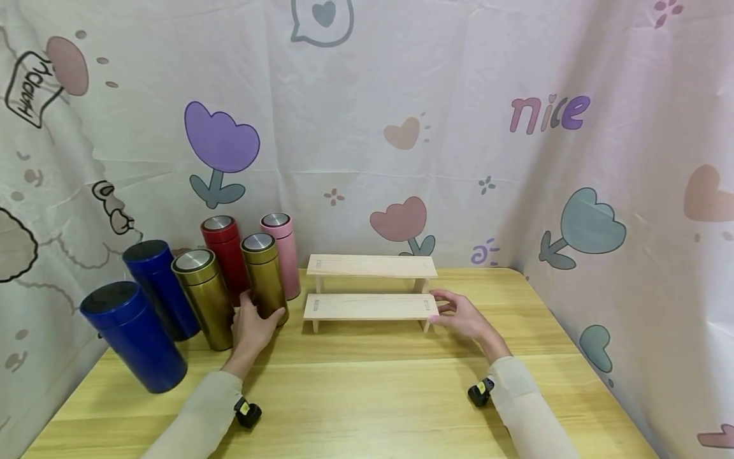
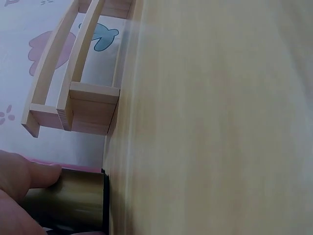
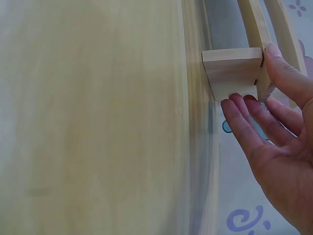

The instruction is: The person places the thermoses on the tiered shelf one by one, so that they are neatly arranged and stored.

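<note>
My left hand (image 1: 252,326) grips the lower part of a gold thermos flask (image 1: 266,271), with the thumb on its right side. In the left wrist view the thumb lies along the gold body, and the other fingers are mostly hidden. A pale two-step wooden stand (image 1: 369,306) is on the table to the right of the flasks. At its right end, my right hand (image 1: 463,316) holds the lower step. The right wrist view has the thumb on the step's board and the fingertips against the side support (image 3: 234,73).
Beside the held flask stand a second gold flask (image 1: 208,299), a red flask (image 1: 226,255), a pink flask (image 1: 287,255) and two blue flasks (image 1: 137,341). A patterned cloth (image 1: 344,83) hangs behind and beside the wooden table (image 1: 367,401).
</note>
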The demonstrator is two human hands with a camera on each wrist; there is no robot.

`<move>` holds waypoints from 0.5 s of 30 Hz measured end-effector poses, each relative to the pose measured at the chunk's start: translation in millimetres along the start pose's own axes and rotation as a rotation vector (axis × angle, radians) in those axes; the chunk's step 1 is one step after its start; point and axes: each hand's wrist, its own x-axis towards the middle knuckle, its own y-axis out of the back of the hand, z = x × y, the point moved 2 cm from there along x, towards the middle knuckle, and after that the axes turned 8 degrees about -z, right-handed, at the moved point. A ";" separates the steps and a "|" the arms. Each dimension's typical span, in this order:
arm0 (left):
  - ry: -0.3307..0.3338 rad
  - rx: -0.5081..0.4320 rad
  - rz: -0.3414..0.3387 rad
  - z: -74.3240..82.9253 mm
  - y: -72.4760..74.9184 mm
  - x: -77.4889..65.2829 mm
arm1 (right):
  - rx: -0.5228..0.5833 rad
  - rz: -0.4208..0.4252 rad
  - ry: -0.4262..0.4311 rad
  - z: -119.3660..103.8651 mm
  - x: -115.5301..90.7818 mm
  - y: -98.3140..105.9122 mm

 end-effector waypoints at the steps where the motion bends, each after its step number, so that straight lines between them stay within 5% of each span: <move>1: -0.002 -0.005 -0.002 0.6 -0.1 -0.5 | 0.000 -0.001 0.000 -0.1 -0.2 0.0; 15: 0.008 -0.031 -0.101 7.0 3.5 -7.8 | 0.011 0.009 -0.025 0.6 2.0 -0.1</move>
